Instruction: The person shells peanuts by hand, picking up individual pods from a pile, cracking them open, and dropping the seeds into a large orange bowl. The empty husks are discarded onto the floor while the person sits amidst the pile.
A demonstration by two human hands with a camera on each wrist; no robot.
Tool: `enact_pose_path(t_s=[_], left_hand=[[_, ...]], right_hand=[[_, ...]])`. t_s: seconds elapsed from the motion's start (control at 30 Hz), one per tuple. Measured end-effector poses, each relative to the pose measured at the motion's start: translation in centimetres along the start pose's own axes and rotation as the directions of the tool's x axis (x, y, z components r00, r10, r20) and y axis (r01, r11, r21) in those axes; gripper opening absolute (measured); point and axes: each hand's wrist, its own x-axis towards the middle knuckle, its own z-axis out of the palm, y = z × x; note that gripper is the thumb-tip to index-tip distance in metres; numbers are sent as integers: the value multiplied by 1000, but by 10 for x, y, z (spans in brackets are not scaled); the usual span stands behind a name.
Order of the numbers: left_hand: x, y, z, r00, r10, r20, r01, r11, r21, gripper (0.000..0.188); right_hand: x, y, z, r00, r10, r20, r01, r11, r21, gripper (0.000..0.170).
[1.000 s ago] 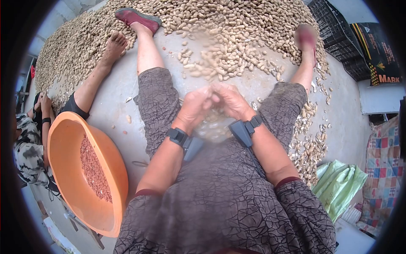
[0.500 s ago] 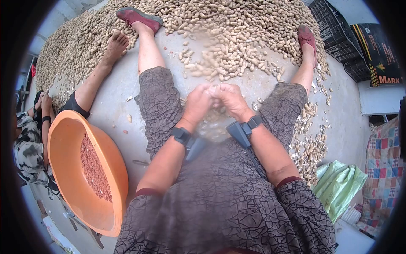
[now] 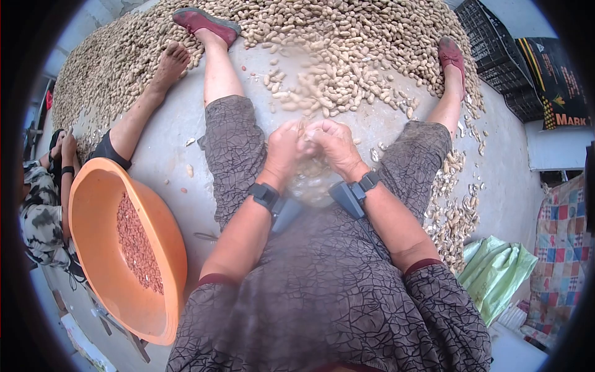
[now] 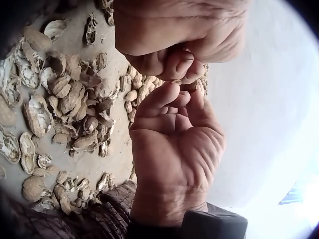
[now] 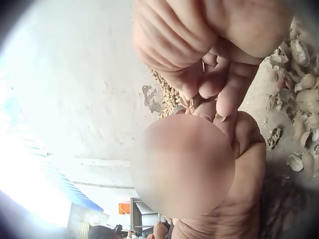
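In the head view my left hand (image 3: 283,152) and right hand (image 3: 334,146) meet over my lap, fingertips together. Both hands pinch a peanut (image 4: 198,84) between thumbs and curled fingers; most of it is hidden, and only brownish bits show at the fingertips. In the left wrist view the left hand (image 4: 184,30) is above and the right hand (image 4: 174,139) below. Under the hands, between my thighs, lie broken peanut shells (image 4: 75,99). A large heap of unshelled peanuts (image 3: 347,37) spreads ahead of my feet.
At my left an orange basin (image 3: 90,248) holds reddish shelled kernels (image 3: 139,248). Another person's leg (image 3: 139,118) stretches out beyond it. More shells (image 3: 455,217) lie beside my right thigh, near a green sack (image 3: 499,273). Black crates (image 3: 496,56) stand at the right.
Both hands stay together over my lap and shift only slightly. The closed fingers have loosened a little, with the fingertips now working against each other. The view has tilted slightly.
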Motion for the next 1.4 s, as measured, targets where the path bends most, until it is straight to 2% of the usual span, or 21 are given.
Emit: enact_pose_path(t_s=[0.07, 0.2, 0.27, 0.4, 0.5, 0.57, 0.6, 0.67, 0.7, 0.77, 0.8, 0.83, 0.87, 1.0, 1.07, 1.2, 1.23, 1.27, 1.3, 1.37, 1.4], left_hand=[[-2, 11, 4, 971, -237, 9, 221, 891, -396, 24], [-5, 16, 2, 968, -234, 92, 250, 865, -434, 28], [-6, 22, 3, 956, -219, 194, 281, 875, -395, 31], [-8, 28, 4, 940, -237, 245, 326, 833, -447, 27], [-7, 22, 4, 928, -276, 250, 360, 838, -411, 23], [0, 1, -3, 906, -374, 197, 422, 786, -452, 29], [2, -2, -5, 906, -374, 196, 422, 786, -452, 29], [4, -8, -9, 887, -411, 208, 461, 776, -431, 38], [5, -10, -10, 887, -412, 207, 461, 776, -432, 38], [5, -16, -13, 882, -411, 231, 471, 774, -422, 38], [5, -16, -13, 882, -411, 231, 472, 774, -422, 38], [5, -16, -13, 875, -435, 211, 484, 776, -405, 31], [5, -17, -13, 868, -458, 191, 495, 778, -387, 25], [-2, 2, -1, 870, -482, 100, 481, 788, -384, 24], [2, -8, -3, 884, -462, 71, 459, 827, -325, 20], [4, -5, -7, 867, -490, 89, 492, 814, -308, 15], [3, -2, -5, 872, -489, 32, 474, 824, -311, 15], [3, 1, -4, 874, -486, -25, 455, 834, -313, 16], [4, -3, -6, 874, -486, -24, 455, 834, -312, 16], [6, -11, -12, 884, -467, -31, 424, 827, -368, 16], [5, -11, -13, 883, -468, -32, 424, 827, -369, 16]], right_hand=[[1, 3, -2, 1000, -10, -16, 10, 1000, 4, 14], [-1, -6, -2, 999, 36, 12, -36, 999, 10, 16], [-2, -8, -4, 995, 85, 61, -89, 994, 69, 16], [-2, -8, -8, 993, 108, 44, -111, 991, 71, 15], [-3, -14, -7, 991, 98, 87, -98, 995, -3, 14], [-3, -13, -8, 995, 98, 24, -97, 994, -57, 12], [-2, -12, -10, 995, 99, 24, -97, 994, -57, 12], [0, -9, -14, 1000, 7, 0, -7, 936, -352, 12], [-1, -9, -12, 1000, 8, 1, -7, 936, -352, 12], [-3, -7, -6, 992, -120, -25, 80, 786, -613, 14], [-3, -4, -5, 993, -119, -25, 79, 786, -613, 14], [-3, -1, -5, 937, -340, 83, 274, 566, -777, 13], [-3, 1, -5, 828, -509, 237, 416, 274, -867, 12], [-3, 0, -5, 802, -519, 295, 451, 203, -869, 11], [-5, -4, -4, 958, -285, -24, 189, 695, -693, 9], [5, -4, -28, 931, -364, 0, 293, 750, -593, 12], [3, -14, -30, 989, -146, 5, 119, 790, -601, 15], [1, -20, -33, 997, 81, 8, -59, 791, -609, 18], [1, -22, -38, 997, 80, 8, -59, 791, -609, 18], [4, -23, -46, 991, 136, 18, -56, 519, -853, 23], [9, -17, -52, 990, 137, 19, -56, 519, -853, 23]])
